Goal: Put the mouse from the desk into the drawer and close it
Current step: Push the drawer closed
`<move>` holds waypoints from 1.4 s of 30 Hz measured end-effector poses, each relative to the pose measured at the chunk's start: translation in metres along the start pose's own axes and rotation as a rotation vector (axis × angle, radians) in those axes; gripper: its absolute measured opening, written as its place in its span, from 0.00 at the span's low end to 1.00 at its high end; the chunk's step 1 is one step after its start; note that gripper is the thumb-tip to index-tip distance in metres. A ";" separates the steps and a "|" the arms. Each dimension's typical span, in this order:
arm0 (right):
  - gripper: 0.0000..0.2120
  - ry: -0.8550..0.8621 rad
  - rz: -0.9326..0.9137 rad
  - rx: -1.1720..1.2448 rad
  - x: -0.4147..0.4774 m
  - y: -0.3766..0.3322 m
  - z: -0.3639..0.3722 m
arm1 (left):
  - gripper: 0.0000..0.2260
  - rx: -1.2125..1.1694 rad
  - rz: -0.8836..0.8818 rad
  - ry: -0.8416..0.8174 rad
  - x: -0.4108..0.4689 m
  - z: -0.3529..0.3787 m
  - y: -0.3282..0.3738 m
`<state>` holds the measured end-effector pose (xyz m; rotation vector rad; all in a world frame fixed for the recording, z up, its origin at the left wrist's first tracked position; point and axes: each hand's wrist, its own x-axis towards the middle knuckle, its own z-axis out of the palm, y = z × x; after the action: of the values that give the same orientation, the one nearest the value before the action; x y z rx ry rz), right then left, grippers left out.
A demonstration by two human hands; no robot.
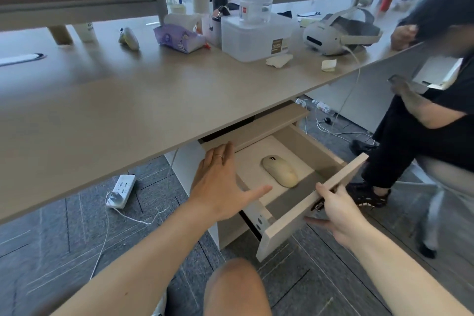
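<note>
A cream computer mouse (280, 170) lies on the floor of the pulled-out drawer (302, 146) under the desk (154, 100). My left hand (220, 182) hovers over the drawer's left side with fingers spread and nothing in it, a short way left of the mouse. My right hand (336, 210) grips the drawer front panel (295, 223) near its top edge, fingers over the rim and thumb under the panel face.
A seated person (431, 115) is close on the right, feet near the drawer. On the desk stand a VR headset (333, 33), a plastic box (251, 33), a tissue pack (179, 36). A power strip (121, 190) and cables lie on the floor. My knee (236, 287) is below.
</note>
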<state>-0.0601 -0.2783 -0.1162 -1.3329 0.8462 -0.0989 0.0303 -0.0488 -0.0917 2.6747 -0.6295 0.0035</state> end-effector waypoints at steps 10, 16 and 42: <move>0.15 -0.014 -0.010 0.069 0.016 -0.013 0.036 | 0.60 0.102 0.078 -0.034 0.010 -0.014 -0.010; 0.22 -0.033 -0.034 0.076 0.034 -0.020 0.066 | 0.54 0.148 0.084 0.025 0.009 -0.006 -0.010; 0.15 -0.105 0.080 0.284 0.103 -0.039 0.141 | 0.27 -0.023 0.268 0.340 0.035 0.020 -0.055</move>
<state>0.1112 -0.2283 -0.1327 -1.0281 0.7647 -0.0821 0.0837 -0.0260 -0.1277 2.4628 -0.8580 0.5087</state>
